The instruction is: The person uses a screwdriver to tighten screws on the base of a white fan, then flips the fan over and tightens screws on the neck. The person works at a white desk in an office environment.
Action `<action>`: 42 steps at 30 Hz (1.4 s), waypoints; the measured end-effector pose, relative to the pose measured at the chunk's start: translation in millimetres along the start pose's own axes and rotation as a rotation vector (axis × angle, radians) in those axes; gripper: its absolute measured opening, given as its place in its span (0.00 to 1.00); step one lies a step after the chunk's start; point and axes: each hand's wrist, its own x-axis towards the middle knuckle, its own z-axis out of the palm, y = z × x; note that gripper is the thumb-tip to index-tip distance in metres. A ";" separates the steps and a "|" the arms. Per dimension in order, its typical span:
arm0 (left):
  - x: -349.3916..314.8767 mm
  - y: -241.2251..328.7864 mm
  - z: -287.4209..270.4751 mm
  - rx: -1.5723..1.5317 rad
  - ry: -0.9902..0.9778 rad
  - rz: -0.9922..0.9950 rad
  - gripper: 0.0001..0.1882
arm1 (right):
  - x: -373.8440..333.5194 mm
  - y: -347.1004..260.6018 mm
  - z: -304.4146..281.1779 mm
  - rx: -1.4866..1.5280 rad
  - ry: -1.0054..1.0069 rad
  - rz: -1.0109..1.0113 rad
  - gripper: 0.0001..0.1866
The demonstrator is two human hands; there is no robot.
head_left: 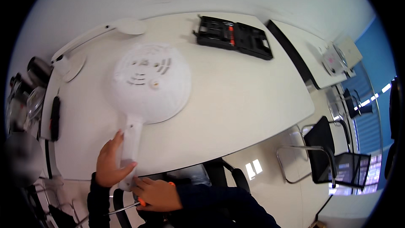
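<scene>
One pan-shaped appliance (pixel 168 97) lies on the left half of the desk (pixel 244 105). Its body is a white, smooth, plastic-looking disc with a rounded rim. The upward face carries two groups of curved vent slots and three small round recesses. One straight white handle (pixel 131 141) extends from the disc toward the near edge of the desk, and its end projects slightly past that edge.

The left hand (pixel 112 164) is at the handle: the thumb lies across its surface, the fingers extend along its left side, and thumb and fingers are apart. The right hand (pixel 158 195) is beside the handle end, its fingers clamped on one screwdriver (pixel 141 202) with an orange handgrip and a slim metal shaft pointing down and left. Whether the right fingertips touch the appliance cannot be told.

One black, rigid tool case (pixel 215 44), opened into two halves, lies near the far edge, toward the far right corner; red-orange parts sit inside. One white desk lamp (pixel 76 68) with a round base stands at the far left corner. One slender black-handled tool (pixel 55 118) lies along the left edge.
</scene>
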 end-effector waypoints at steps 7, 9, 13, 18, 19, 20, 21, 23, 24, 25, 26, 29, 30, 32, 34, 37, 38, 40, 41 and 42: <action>-6.4 6.0 11.5 0.343 0.016 -0.079 0.47 | -14.4 11.1 -21.6 0.061 -0.297 -0.008 0.29; -10.6 -8.8 1.2 0.322 -0.023 -0.074 0.47 | -24.3 13.7 -25.3 0.083 -0.249 0.026 0.29; -14.9 -26.3 -20.5 0.327 -0.105 -0.072 0.48 | -30.0 14.9 -25.0 0.082 -0.228 0.109 0.29; -9.9 -37.2 -31.0 0.446 -0.150 -0.029 0.45 | -34.1 8.6 -21.4 0.010 -0.147 0.105 0.29; -7.8 -38.4 -33.0 0.496 -0.151 -0.015 0.45 | -34.8 9.5 -19.5 -0.005 -0.108 0.085 0.29; -5.6 -41.3 -33.4 0.519 -0.142 0.000 0.45 | -34.5 9.7 -19.4 -0.012 -0.131 0.100 0.29; -3.3 -44.8 -32.9 0.543 -0.132 0.014 0.46 | -34.4 9.9 -19.7 -0.020 -0.153 0.113 0.30; 0.9 -46.1 -30.0 0.570 -0.111 0.047 0.45 | -36.6 8.3 -21.3 -0.030 -0.186 0.153 0.31; 3.0 -45.1 -30.1 0.584 -0.094 0.062 0.43 | -34.9 5.5 -24.5 -0.035 -0.192 0.169 0.31; 6.5 -43.5 -28.1 0.595 -0.077 0.082 0.42 | -34.5 3.8 -28.7 -0.041 -0.197 0.189 0.31; 7.0 -40.6 -26.7 0.587 -0.055 0.106 0.39 | -34.9 1.7 -32.5 -0.062 -0.130 0.166 0.29; -1.1 -19.5 -27.5 0.392 -0.006 0.185 0.29 | -36.6 -7.8 -45.6 -0.124 0.084 0.088 0.25; -7.5 -7.0 -28.9 0.210 -0.007 0.213 0.25 | -37.3 -10.4 -49.5 -0.141 0.160 0.061 0.24; -21.3 10.4 -20.7 -0.200 -0.096 0.253 0.18 | -39.1 -7.2 -47.6 -0.282 0.360 -0.020 0.18; -33.1 14.4 -8.0 -0.586 -0.290 0.266 0.11 | -41.8 -1.4 -42.0 -0.624 0.381 -0.089 0.13; -52.5 23.8 12.3 -0.535 -0.322 0.310 0.11 | -37.9 -2.7 -40.6 -0.976 0.382 -0.152 0.09; -59.4 23.1 20.2 -0.530 -0.336 0.288 0.11 | -37.2 -5.1 -35.9 -1.067 0.363 -0.165 0.09; -72.3 20.5 33.9 -0.523 -0.371 0.245 0.11 | -28.4 -7.9 -32.8 -1.134 0.364 -0.222 0.10; -78.6 17.9 38.8 -0.531 -0.339 0.220 0.11 | -23.8 -8.5 -30.9 -1.166 0.365 -0.248 0.11; -84.5 15.2 43.3 -0.539 -0.307 0.195 0.11 | -20.7 -8.9 -26.3 -1.200 0.354 -0.249 0.12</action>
